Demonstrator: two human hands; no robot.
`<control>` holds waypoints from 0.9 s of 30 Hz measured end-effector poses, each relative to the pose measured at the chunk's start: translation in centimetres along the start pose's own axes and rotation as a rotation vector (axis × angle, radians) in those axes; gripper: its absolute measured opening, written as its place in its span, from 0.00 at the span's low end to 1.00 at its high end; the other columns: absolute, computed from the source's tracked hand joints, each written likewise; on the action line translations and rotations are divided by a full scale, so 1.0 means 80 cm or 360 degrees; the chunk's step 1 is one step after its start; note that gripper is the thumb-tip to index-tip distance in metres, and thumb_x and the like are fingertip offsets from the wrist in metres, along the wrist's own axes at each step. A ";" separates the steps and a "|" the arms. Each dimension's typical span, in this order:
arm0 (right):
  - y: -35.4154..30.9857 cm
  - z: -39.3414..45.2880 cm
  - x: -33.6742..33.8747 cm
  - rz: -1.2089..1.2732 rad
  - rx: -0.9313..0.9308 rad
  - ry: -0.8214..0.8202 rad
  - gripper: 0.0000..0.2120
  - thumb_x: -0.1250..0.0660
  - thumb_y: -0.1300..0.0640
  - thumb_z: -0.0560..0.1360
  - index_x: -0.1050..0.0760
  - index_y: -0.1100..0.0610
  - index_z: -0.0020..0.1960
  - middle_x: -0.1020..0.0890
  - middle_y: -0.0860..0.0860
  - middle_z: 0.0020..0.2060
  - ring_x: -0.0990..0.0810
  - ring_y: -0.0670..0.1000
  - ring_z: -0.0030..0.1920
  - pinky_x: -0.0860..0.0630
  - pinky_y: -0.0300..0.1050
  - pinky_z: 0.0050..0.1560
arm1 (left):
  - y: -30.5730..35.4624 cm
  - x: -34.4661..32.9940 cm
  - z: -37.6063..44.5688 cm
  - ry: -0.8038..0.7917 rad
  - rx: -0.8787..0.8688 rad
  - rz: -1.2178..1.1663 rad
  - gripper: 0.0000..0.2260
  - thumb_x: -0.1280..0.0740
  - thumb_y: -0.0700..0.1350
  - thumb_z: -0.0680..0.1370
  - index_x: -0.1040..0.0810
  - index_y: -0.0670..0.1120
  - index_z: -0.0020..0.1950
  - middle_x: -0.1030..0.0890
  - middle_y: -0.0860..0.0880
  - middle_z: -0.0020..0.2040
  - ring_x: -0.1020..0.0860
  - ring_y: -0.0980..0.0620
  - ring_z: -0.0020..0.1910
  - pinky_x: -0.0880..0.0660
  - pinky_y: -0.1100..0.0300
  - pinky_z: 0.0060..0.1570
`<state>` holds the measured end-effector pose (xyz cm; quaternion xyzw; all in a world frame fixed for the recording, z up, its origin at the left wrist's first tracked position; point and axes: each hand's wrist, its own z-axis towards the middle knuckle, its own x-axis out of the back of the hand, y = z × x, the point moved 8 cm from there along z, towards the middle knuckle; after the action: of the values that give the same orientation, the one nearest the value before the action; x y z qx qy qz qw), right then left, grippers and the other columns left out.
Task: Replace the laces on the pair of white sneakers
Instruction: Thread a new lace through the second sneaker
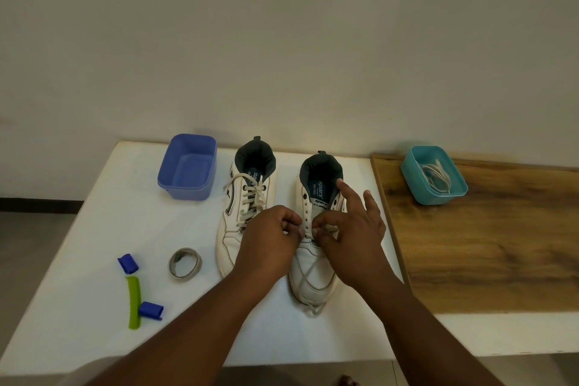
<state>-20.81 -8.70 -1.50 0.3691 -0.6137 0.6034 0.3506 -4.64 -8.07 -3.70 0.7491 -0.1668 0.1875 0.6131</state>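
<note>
Both hands meet over the right white leather sneaker (313,266). The left hand (269,236) has its fingers curled, pinching its flat off-white lace (308,273) at the lower eyelets; the right hand (351,229) pinches it too, 2 fingers raised. Just left stands the laced left white sneaker (244,207). Beyond them is open white tabletop (103,229) against a plain wall.
</note>
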 end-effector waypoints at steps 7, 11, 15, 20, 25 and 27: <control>0.007 -0.004 -0.005 0.0091 -0.0104 0.0125 0.10 0.26 0.52 0.75 0.18 0.35 0.47 0.43 0.42 0.81 0.54 0.58 0.82 0.51 0.62 0.76 | -0.002 -0.001 0.001 -0.0009 0.0013 -0.0018 0.05 0.28 0.42 0.77 0.17 0.51 0.51 0.18 0.58 0.40 0.20 0.62 0.41 0.24 0.68 0.44; 0.004 -0.003 -0.007 0.0127 -0.0089 0.0003 0.12 0.26 0.51 0.75 0.20 0.33 0.44 0.46 0.40 0.81 0.56 0.57 0.82 0.52 0.60 0.76 | -0.006 -0.002 0.003 -0.0002 0.0035 -0.0064 0.05 0.28 0.42 0.77 0.17 0.52 0.49 0.16 0.56 0.39 0.18 0.60 0.39 0.20 0.61 0.47; 0.000 -0.001 -0.005 0.0144 -0.0075 -0.0119 0.16 0.26 0.50 0.76 0.26 0.31 0.38 0.48 0.39 0.82 0.57 0.55 0.82 0.54 0.59 0.77 | -0.008 -0.004 0.003 -0.0013 0.0059 -0.0085 0.05 0.28 0.42 0.77 0.17 0.52 0.48 0.15 0.55 0.38 0.17 0.59 0.38 0.18 0.56 0.47; 0.000 -0.003 -0.007 0.0123 -0.0038 -0.0052 0.12 0.26 0.52 0.76 0.20 0.33 0.44 0.46 0.42 0.82 0.57 0.56 0.82 0.54 0.59 0.77 | -0.009 -0.004 0.004 -0.0038 0.0047 -0.0121 0.04 0.27 0.43 0.76 0.16 0.53 0.47 0.15 0.55 0.37 0.17 0.58 0.37 0.17 0.53 0.48; 0.001 -0.002 -0.010 0.0075 -0.0037 -0.0063 0.09 0.27 0.52 0.77 0.17 0.37 0.49 0.48 0.44 0.82 0.58 0.57 0.82 0.55 0.60 0.78 | -0.006 0.000 0.004 -0.0008 -0.0030 -0.0024 0.04 0.26 0.46 0.75 0.15 0.53 0.49 0.16 0.56 0.39 0.17 0.58 0.39 0.18 0.55 0.48; 0.001 -0.003 -0.011 0.0071 -0.0038 -0.0068 0.09 0.27 0.52 0.77 0.17 0.37 0.49 0.47 0.45 0.82 0.58 0.58 0.82 0.55 0.61 0.78 | 0.002 0.002 0.002 0.0013 -0.0102 0.0101 0.05 0.27 0.47 0.76 0.15 0.52 0.51 0.16 0.57 0.43 0.18 0.58 0.43 0.21 0.62 0.49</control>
<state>-20.46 -8.47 -2.32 0.3640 -0.6363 0.5958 0.3282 -4.56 -8.28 -3.48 0.7225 -0.1939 0.2045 0.6313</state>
